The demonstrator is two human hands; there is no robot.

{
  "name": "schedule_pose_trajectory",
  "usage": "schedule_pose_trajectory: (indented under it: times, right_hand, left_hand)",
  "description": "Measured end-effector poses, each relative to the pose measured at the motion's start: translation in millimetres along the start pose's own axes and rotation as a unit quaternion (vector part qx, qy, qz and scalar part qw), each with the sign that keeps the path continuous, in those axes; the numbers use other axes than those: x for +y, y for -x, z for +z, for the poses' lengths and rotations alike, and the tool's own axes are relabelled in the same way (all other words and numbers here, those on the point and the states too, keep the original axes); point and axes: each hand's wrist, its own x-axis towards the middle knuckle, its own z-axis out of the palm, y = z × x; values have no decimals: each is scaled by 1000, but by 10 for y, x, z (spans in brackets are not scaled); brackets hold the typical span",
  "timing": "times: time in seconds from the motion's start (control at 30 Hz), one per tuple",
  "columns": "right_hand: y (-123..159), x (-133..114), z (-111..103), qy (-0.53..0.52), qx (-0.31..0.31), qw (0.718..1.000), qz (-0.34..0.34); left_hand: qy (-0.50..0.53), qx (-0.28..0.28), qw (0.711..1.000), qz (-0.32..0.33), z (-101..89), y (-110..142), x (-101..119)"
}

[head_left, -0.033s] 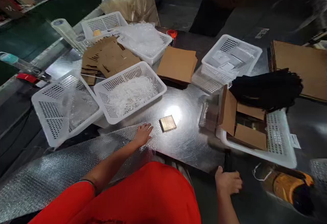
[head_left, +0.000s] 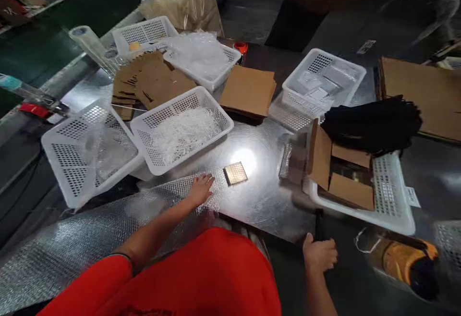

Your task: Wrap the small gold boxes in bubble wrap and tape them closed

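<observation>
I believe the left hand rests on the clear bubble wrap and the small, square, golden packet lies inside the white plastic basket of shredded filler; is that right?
No: the head view shows the golden packet on the shiny metal tabletop, outside the white basket. The left hand does rest on the bubble wrap.

Round the dial we go, with a basket (head_left: 189, 101) of white shreds (head_left: 185, 131) toward nine, a clear roll (head_left: 90, 46) at ten, crumpled plastic (head_left: 198, 55) at eleven, stacked cardboard (head_left: 248, 90) at one, clear packets (head_left: 320, 88) at two, and black cloth (head_left: 370, 124) piled high at three!
</observation>
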Motion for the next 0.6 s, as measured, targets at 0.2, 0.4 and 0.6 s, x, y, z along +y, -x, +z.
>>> schedule_pose_trajectory:
  times: [0.2, 0.4, 0.6]
  right_hand:
    - [-202, 158, 51, 8, -17, 999, -38]
    - [715, -67, 313, -177, -96, 953, -225]
    - [1876, -1534, 241, -87, -281, 880, -374]
  left_hand:
    - [-11, -13, 999, 46, -49, -11, -73]
    - [2, -14, 999, 50, -61, -31, -118]
    - [16, -17, 999, 30, -102, -62, -72]
